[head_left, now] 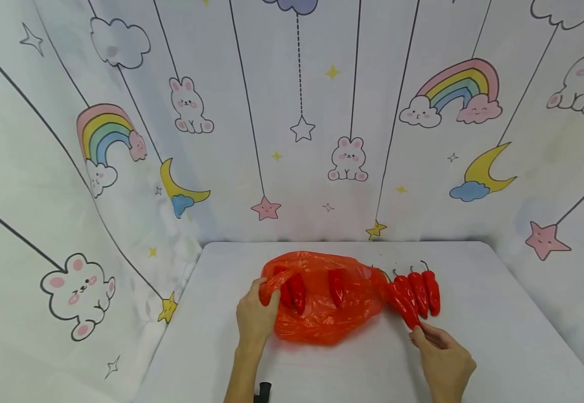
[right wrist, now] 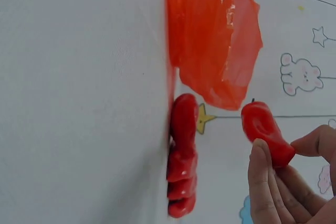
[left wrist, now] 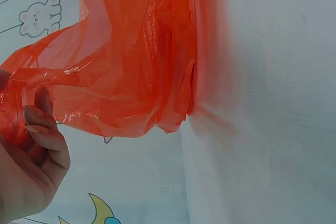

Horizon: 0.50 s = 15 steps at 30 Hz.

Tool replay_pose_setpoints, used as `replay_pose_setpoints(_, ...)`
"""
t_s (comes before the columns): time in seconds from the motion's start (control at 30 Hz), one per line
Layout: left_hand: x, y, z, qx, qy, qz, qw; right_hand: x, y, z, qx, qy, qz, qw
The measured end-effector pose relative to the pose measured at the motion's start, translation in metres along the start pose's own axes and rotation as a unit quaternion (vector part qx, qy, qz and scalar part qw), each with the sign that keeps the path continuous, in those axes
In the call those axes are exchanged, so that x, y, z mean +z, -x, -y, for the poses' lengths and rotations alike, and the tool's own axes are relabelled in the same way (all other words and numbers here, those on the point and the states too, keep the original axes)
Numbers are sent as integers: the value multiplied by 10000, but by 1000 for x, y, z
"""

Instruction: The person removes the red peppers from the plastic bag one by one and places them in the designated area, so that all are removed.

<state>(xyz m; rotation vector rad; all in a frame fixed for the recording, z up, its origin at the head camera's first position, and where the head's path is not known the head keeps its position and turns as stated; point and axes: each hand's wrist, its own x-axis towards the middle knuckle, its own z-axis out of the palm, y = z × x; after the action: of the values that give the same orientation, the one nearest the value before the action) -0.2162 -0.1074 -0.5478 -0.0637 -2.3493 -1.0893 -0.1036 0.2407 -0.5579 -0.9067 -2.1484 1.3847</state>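
A translucent red plastic bag [head_left: 322,324] lies on the table, with red chili peppers [head_left: 298,294] showing through it. My left hand [head_left: 257,313] grips the bag's left edge, bunching the film between thumb and fingers. In the left wrist view the bag [left wrist: 131,87] hangs from the curled fingers [left wrist: 50,140]. At the bag's right side, my right hand [head_left: 443,355] pinches the lower end of a red chili pepper [right wrist: 262,124], lifted off the table. Behind it, several more red peppers [head_left: 431,292] lie side by side, stems pointing away.
The white table [head_left: 352,369] ends at a backdrop [head_left: 302,184] printed with rainbows, bunnies and stars. A small black object [head_left: 263,392] shows beside the left forearm at the bottom edge of the head view; its kind is unclear.
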Motion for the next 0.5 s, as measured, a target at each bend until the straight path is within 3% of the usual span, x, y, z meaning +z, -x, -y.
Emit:
replay_pose_setpoints(0.27,0,-1,2,67,3,-41,10000,-12,-12,-17,433,128,-284,9986)
replay_pose_setpoints(0.5,-1,-3,2,52,32,-16,10000,-26,-20,-28,477,229,-551,9971)
